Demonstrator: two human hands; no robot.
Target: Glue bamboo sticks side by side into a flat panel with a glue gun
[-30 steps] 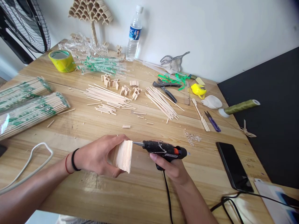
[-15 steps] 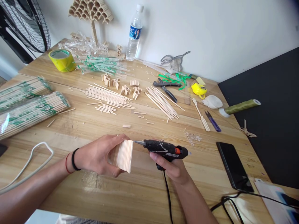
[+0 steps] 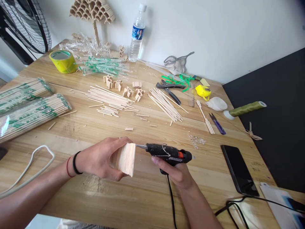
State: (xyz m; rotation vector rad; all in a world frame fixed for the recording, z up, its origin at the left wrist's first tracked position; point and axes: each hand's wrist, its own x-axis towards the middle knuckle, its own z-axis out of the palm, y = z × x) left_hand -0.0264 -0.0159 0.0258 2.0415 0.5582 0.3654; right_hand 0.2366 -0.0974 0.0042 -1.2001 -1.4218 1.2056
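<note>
My left hand [image 3: 102, 159] is closed around a block of wooden sticks [image 3: 125, 159] set side by side, its ridged face turned to the right. In my right hand [image 3: 176, 173] is a black hot glue gun [image 3: 164, 152], gripped by its handle. The metal nozzle points left and meets, or nearly meets, the upper right edge of the block. Beyond the hands lie loose wooden sticks [image 3: 109, 98], a second bunch of sticks [image 3: 165, 105] and several small glued stick pieces [image 3: 128, 92].
Packed stick bundles [image 3: 35, 111] and yellow tape [image 3: 63, 62] lie left. A water bottle [image 3: 137, 33] stands at the wall near a stick-built tree [image 3: 95, 19]. Pliers [image 3: 170, 89], thread snips [image 3: 216, 123] and a phone [image 3: 239, 170] are right. The glue gun's cord [image 3: 171, 200] hangs toward me.
Almost nothing differs. The glue gun has shifted very slightly left along with my right hand; my left hand and the stick block hold their place.
</note>
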